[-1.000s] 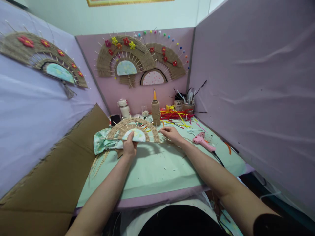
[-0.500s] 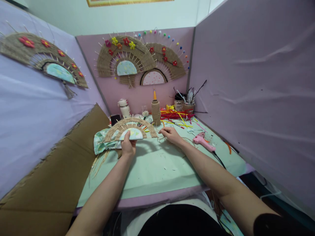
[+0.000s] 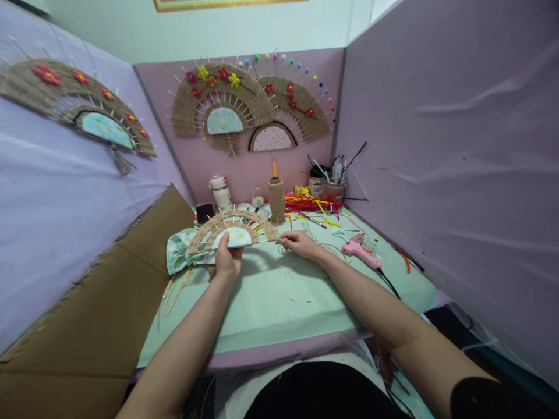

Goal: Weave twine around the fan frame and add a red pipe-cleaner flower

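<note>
Place: we are looking at a small craft workshop booth.
Walls: finished woven fans (image 3: 220, 99) are hanging on purple partitions.
Counter: a glue gun (image 3: 358, 251), twine spool (image 3: 276, 199) and coloured strips (image 3: 312, 205) are lying about.

Table (image 3: 279, 302), pale green top, lilac near edge | far centre: twine spool (image 3: 276, 199) | far right: red and yellow strips (image 3: 312, 206), two pots (image 3: 325, 187) | right: pink glue gun (image 3: 358, 251) | left: patterned cloth (image 3: 179, 256), loose sticks (image 3: 174, 291)

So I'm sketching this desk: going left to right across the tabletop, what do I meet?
Cardboard sheet → left hand holding the half-woven fan → right hand → pink glue gun.
</note>
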A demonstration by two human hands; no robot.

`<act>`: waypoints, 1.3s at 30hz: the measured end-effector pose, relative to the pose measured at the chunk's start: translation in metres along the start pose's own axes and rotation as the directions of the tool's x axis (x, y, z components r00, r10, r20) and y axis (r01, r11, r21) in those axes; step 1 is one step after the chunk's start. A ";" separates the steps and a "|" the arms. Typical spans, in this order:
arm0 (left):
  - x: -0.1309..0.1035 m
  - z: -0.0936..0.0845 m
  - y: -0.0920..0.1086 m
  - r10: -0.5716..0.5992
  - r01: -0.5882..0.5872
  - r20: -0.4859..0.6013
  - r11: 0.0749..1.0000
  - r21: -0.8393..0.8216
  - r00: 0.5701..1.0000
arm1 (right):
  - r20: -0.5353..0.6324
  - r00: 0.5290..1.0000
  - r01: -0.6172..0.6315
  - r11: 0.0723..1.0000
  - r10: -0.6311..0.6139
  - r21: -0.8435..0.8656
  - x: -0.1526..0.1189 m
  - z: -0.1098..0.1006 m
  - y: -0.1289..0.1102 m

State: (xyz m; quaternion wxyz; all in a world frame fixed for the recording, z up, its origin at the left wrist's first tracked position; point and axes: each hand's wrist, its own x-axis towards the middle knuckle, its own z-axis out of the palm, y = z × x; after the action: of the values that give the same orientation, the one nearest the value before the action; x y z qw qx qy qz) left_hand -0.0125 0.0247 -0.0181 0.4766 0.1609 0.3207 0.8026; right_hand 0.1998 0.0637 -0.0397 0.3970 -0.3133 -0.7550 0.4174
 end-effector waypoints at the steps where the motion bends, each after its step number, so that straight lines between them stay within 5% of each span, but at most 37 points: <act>1: 0.000 0.000 0.000 0.007 -0.007 -0.003 1.000 0.000 1.000 | 0.015 1.000 -0.002 1.000 0.002 -0.001 -0.001 0.000 -0.001; 11: -0.002 0.000 -0.001 0.123 -0.120 -0.065 0.992 0.046 0.990 | 0.109 0.994 0.001 0.999 0.004 -0.043 -0.003 0.003 -0.002; 18: -0.001 0.000 -0.002 0.121 -0.111 -0.104 0.989 0.095 0.987 | -0.003 1.000 0.006 0.995 -0.006 -0.102 -0.001 -0.001 0.000; 26: 0.003 -0.002 -0.001 -0.005 0.009 -0.069 0.998 0.067 0.998 | -0.117 0.993 -0.010 0.993 -0.004 -0.121 0.002 -0.009 -0.001; 39: 0.000 0.001 0.006 -0.298 0.294 0.052 0.953 0.073 0.953 | 0.071 0.996 -0.056 0.997 0.051 0.061 -0.002 -0.009 -0.011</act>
State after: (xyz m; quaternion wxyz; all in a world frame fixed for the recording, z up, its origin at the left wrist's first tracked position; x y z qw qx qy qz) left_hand -0.0159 0.0233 -0.0131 0.5960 0.1512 0.3520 0.7057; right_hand 0.2068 0.0606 -0.0272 0.3688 -0.3060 -0.7462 0.4621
